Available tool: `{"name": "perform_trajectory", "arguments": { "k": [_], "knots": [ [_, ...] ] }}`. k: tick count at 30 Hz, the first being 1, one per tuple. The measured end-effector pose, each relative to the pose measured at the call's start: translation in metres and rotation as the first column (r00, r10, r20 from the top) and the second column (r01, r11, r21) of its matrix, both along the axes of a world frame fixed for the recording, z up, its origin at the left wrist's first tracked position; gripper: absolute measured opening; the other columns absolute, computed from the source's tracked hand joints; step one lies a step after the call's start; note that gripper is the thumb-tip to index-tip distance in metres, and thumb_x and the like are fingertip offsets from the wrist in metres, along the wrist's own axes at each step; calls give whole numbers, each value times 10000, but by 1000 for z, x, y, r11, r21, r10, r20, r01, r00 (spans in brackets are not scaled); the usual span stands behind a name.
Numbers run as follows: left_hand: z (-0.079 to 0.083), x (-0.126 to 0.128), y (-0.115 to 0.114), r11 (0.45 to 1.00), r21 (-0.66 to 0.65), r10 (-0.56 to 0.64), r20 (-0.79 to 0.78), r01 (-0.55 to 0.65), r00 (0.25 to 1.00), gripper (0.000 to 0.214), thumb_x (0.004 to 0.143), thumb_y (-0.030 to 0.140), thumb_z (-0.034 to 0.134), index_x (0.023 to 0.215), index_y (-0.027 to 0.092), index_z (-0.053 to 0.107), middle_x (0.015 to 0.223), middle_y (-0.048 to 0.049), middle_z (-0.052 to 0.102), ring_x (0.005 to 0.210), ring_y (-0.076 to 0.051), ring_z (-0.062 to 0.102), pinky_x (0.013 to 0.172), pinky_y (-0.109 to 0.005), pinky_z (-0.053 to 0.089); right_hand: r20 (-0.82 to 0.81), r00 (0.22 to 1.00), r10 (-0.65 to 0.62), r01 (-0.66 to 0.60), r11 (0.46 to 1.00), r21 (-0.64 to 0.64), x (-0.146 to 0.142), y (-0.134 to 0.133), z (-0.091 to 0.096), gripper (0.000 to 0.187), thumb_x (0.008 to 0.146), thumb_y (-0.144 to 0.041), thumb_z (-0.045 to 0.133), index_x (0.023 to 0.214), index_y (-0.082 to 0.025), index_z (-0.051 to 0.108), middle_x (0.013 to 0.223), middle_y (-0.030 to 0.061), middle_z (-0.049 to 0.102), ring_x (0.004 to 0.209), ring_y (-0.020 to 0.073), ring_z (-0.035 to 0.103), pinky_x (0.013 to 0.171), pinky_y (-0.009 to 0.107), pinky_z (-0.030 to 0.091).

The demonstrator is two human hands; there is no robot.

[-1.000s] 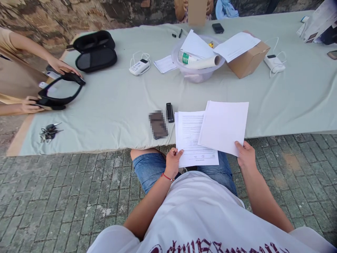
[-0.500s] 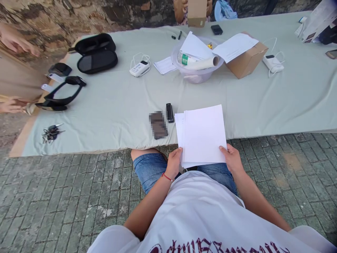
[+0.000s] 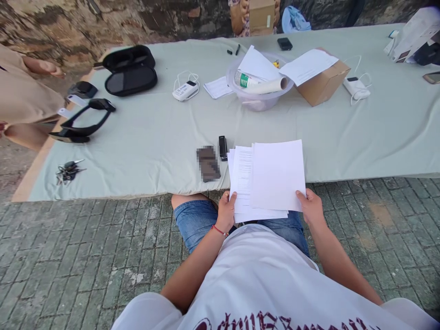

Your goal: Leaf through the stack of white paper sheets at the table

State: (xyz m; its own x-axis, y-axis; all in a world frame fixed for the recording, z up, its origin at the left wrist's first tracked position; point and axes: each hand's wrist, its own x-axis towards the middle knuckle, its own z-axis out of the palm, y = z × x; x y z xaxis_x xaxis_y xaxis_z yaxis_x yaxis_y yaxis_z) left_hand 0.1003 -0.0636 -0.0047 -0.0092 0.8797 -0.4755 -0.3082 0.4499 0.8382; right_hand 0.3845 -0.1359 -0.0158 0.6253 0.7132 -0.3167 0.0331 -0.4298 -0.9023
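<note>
My left hand (image 3: 227, 211) is closed on the left edge of a few printed sheets (image 3: 244, 183), its thumb on top. With thumb above and fingers beneath, my right hand (image 3: 311, 206) grips the right edge of a blank white sheet (image 3: 277, 176). That sheet overlaps the printed ones and is shifted to the right, so their text shows along the left. The papers lie partly over the table's near edge and partly above my lap. Just left of them are a black stapler-like object (image 3: 222, 148) and a blurred-out dark flat object (image 3: 208, 163).
On the cloth-covered table (image 3: 154, 137) stand a plastic basin (image 3: 257, 103) with papers and a bottle, a cardboard box (image 3: 323, 85), a black headset (image 3: 82, 121), an open black case (image 3: 130, 82) and keys (image 3: 68, 172). One person (image 3: 27, 91) stands left; another holds a box (image 3: 261, 18) opposite.
My right hand has drawn the blank top sheet to the right, uncovering printed text beneath. My left hand stays nearly in place. The person at left has shifted.
</note>
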Motion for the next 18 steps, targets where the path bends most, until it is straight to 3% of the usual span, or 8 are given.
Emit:
{"name": "perform_trajectory", "arguments": {
  "k": [4,7,11,15,18],
  "knots": [
    [-2,-1,0,998,59,-11,-132,19,991,328,738,413,755,854,196,538,833,-10,655,769,-149,609,734,-280,476,-178,962,-207,228,968,108,22,-1,-1,302,687,-392,772,913,-199,717,848,-8,727,707,148,622,676,280,512],
    [-1,-2,-1,995,94,-16,-174,33,985,383,722,343,773,972,208,516,901,-34,678,822,-170,642,762,-297,488,-248,932,-266,309,938,156,30,-3,5,352,650,-363,808,954,-203,729,917,7,749,769,154,659,764,300,537],
    [1,-4,-3,985,120,-108,-157,127,982,567,721,303,767,1214,224,498,922,-43,694,827,-186,651,756,-309,492,-290,938,-191,245,956,164,21,-7,12,366,670,-368,805,990,-206,731,977,18,756,831,162,677,819,309,541],
    [5,-5,-3,980,37,-185,-185,195,965,279,743,399,731,910,179,698,876,-54,701,826,-197,623,745,-297,472,-264,962,-75,120,980,157,-1,-10,9,338,689,-352,784,986,-199,731,987,42,756,871,202,687,812,350,551],
    [8,-5,-3,984,-19,-177,-167,176,970,337,772,500,682,818,171,740,900,-62,715,864,-210,620,765,-297,466,-154,988,-27,49,989,140,-16,-12,5,292,653,-305,783,916,-185,743,946,68,761,886,248,689,782,376,559]
  ]
}}
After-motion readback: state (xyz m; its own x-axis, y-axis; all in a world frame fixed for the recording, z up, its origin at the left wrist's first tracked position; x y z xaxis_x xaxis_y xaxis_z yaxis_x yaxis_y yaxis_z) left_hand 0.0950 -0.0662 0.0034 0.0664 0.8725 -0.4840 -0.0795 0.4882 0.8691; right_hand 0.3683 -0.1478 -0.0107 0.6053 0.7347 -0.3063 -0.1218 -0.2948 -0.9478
